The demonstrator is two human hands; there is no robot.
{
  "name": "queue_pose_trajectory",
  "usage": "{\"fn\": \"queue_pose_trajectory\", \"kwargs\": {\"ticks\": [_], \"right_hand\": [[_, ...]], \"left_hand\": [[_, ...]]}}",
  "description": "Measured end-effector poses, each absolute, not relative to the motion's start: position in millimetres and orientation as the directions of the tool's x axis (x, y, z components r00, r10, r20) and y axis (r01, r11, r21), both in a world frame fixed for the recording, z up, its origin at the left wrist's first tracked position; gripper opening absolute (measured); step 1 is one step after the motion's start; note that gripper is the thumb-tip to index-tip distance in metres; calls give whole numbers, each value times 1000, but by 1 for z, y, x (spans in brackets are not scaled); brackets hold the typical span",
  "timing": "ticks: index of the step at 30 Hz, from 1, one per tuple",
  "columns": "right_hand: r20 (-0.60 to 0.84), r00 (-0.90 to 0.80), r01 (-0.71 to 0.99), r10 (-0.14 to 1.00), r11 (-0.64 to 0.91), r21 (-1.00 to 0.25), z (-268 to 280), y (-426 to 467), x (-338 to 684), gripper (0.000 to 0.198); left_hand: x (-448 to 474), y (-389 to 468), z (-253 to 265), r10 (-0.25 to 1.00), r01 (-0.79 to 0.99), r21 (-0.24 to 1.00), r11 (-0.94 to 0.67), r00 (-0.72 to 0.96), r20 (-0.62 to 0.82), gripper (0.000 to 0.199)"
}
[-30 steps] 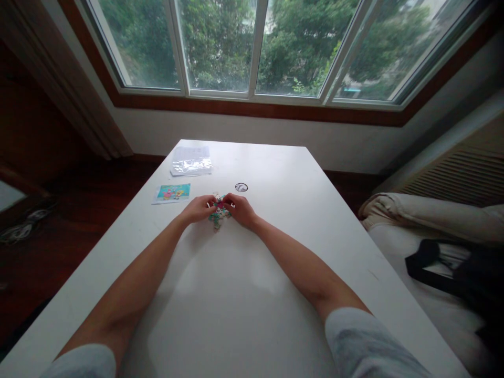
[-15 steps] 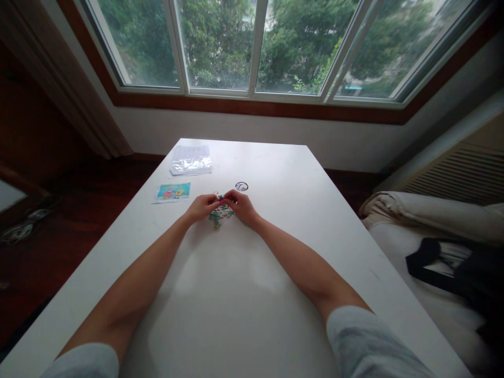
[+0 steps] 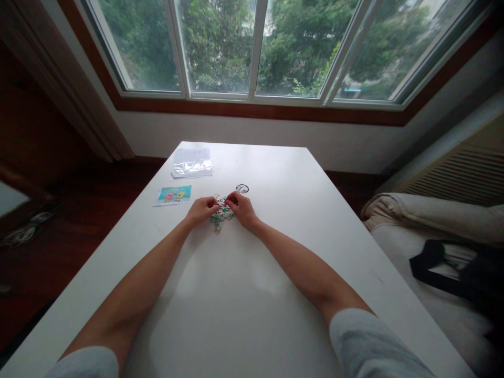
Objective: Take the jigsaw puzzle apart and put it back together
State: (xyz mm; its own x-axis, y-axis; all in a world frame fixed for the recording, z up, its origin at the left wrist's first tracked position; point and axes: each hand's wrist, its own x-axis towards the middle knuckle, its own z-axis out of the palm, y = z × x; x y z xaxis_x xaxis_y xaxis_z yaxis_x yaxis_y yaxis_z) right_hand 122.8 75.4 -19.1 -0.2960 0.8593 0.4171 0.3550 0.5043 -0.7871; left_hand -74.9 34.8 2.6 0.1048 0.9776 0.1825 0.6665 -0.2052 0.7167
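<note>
Firstly, a pile of puzzle pieces [image 3: 223,214], on white table [image 3: 252,304]; left hand [image 3: 200,210] sits at the pile's left edge, right hand [image 3: 241,211] at its right, equally near; both grips narrow, contents unclear.

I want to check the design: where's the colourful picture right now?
In the head view, the picture lies left of the left hand, on the near side of the plastic bag.
</note>
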Motion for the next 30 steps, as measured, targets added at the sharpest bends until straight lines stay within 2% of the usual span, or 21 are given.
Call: {"fn": "queue_pose_trajectory", "kwargs": {"ticks": [7, 16, 21, 27, 30], "right_hand": [[387, -333, 315, 860, 488, -814, -19, 72, 121, 9], [403, -335, 316, 852, 504, -804, -22, 75, 122, 8], [395, -278, 383, 875, 479, -790, -27, 83, 126, 8], [470, -382, 412, 796, 602, -684, -24, 83, 129, 10], [500, -377, 475, 780, 626, -618, -22, 82, 130, 12]], "left_hand": [[-71, 34, -2, 967, 654, 714, -252, 141, 212, 35], [-70, 34, -5, 957, 641, 714, -283, 136, 257, 28], [-69, 31, 2, 907, 721, 558, -411, 262, 329, 16], [-75, 36, -4, 915, 841, 432, -325, 163, 370, 24], [-81, 40, -13, 903, 881, 384, -277, 102, 417, 20]]}}
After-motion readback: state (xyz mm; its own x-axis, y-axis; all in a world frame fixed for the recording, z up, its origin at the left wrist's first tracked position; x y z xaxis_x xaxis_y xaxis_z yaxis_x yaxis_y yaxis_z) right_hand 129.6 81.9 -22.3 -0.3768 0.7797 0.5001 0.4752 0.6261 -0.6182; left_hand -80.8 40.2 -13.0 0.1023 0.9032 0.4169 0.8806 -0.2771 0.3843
